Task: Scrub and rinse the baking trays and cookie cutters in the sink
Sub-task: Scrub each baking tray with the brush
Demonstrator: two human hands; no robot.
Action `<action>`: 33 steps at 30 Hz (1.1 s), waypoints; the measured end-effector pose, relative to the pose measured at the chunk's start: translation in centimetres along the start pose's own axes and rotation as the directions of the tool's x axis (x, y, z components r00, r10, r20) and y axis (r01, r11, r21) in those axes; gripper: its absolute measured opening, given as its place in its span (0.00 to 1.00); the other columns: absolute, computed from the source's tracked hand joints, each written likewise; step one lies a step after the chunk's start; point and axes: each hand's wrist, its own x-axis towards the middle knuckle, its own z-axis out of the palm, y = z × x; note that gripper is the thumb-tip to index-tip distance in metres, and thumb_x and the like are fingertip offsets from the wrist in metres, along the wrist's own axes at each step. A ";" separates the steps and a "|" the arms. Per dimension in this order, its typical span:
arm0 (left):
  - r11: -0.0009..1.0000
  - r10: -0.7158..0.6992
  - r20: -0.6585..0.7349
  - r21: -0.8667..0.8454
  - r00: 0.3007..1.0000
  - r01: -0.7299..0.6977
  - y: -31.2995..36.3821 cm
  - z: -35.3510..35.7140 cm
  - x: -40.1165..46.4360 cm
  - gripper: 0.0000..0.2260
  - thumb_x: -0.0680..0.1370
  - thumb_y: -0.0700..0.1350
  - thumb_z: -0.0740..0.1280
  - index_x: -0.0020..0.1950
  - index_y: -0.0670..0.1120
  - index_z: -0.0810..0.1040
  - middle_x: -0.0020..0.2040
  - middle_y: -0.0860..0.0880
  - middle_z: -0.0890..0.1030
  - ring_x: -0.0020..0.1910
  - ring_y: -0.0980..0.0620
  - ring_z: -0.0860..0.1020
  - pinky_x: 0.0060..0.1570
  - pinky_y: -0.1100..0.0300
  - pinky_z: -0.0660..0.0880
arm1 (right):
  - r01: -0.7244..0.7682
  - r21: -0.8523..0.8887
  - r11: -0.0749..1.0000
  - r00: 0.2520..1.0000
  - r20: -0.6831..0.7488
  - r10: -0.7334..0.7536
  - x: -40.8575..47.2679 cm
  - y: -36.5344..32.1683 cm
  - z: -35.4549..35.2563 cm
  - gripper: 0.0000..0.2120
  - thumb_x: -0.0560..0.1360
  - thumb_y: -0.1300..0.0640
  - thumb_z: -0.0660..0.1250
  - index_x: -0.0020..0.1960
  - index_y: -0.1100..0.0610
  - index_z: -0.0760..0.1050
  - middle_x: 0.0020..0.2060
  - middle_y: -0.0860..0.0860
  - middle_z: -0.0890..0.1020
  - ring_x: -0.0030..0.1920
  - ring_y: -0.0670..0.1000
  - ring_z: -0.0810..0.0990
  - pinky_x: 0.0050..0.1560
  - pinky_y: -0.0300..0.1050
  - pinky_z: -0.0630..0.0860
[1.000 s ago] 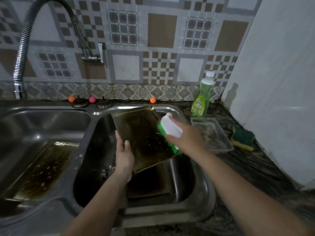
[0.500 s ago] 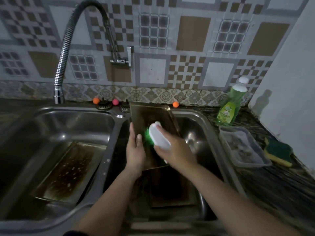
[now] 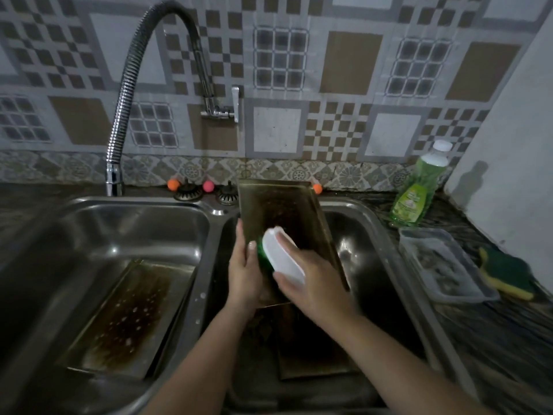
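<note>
A brown-stained baking tray stands tilted over the right sink basin. My left hand grips its left edge, thumb on the face. My right hand holds a white scrub brush with green bristles pressed against the tray's lower left part. A second tray lies flat in the bottom of the right basin, partly hidden by my arms. A third stained tray lies in the left basin. No cookie cutters show clearly.
A flexible tap arches over the left basin, no water running. On the right counter stand a green dish soap bottle, a clear plastic container and a green-yellow sponge. Sink strainers and small coloured balls sit behind the basins.
The brush has moved from the tray's right edge across to its lower left, close to my left hand. The tray now stands more upright and straighter.
</note>
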 end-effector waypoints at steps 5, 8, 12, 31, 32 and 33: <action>0.998 0.060 0.138 0.003 0.989 -0.061 -0.2 0.5 -1.5 0.23 0.83 0.40 0.56 0.76 0.56 0.56 0.71 0.69 0.63 0.70 0.70 0.61 0.69 0.68 0.60 | -0.197 0.014 0.980 0.960 -0.201 0.196 3.7 3.9 -1.4 0.32 0.75 0.45 0.67 0.75 0.38 0.56 0.57 0.56 0.81 0.54 0.54 0.80 0.49 0.44 0.74; 0.997 0.066 0.193 0.021 0.979 -0.071 0.1 1.8 -2.1 0.23 0.83 0.41 0.56 0.76 0.55 0.57 0.65 0.76 0.64 0.66 0.77 0.62 0.65 0.73 0.61 | -0.252 -0.015 0.968 0.949 -0.199 0.244 8.2 2.5 -3.3 0.31 0.77 0.44 0.64 0.76 0.40 0.54 0.59 0.55 0.79 0.55 0.54 0.78 0.48 0.42 0.72; 0.996 0.074 0.073 0.049 0.995 -0.077 0.9 -0.2 0.2 0.23 0.83 0.40 0.55 0.77 0.53 0.56 0.71 0.65 0.61 0.66 0.76 0.61 0.65 0.73 0.59 | -0.089 0.000 0.996 0.993 -0.081 0.089 3.9 -0.4 -1.0 0.33 0.76 0.44 0.65 0.75 0.36 0.53 0.59 0.52 0.79 0.56 0.51 0.79 0.53 0.41 0.73; 0.716 0.353 0.197 0.573 0.915 -0.400 2.7 0.7 -5.3 0.29 0.83 0.45 0.56 0.77 0.63 0.44 0.61 0.53 0.76 0.42 0.54 0.79 0.36 0.53 0.78 | -0.440 0.311 0.842 0.748 -0.391 0.536 7.5 -4.5 -5.6 0.41 0.72 0.34 0.65 0.77 0.37 0.45 0.71 0.58 0.65 0.68 0.62 0.67 0.62 0.51 0.68; 0.682 0.354 0.238 0.596 0.904 -0.424 2.8 0.8 -5.5 0.30 0.82 0.44 0.56 0.77 0.63 0.43 0.64 0.52 0.75 0.42 0.52 0.79 0.35 0.52 0.79 | -0.453 0.281 0.846 0.750 -0.392 0.532 7.4 -5.0 -5.7 0.42 0.71 0.32 0.64 0.77 0.37 0.45 0.71 0.58 0.65 0.69 0.62 0.65 0.61 0.51 0.67; 0.640 0.346 0.280 0.628 0.896 -0.443 2.9 0.9 -5.7 0.32 0.82 0.42 0.57 0.77 0.62 0.42 0.66 0.51 0.73 0.41 0.51 0.80 0.34 0.51 0.79 | -0.464 0.259 0.847 0.749 -0.395 0.532 7.3 -5.5 -5.7 0.43 0.70 0.31 0.64 0.77 0.36 0.45 0.71 0.57 0.64 0.69 0.61 0.64 0.61 0.50 0.67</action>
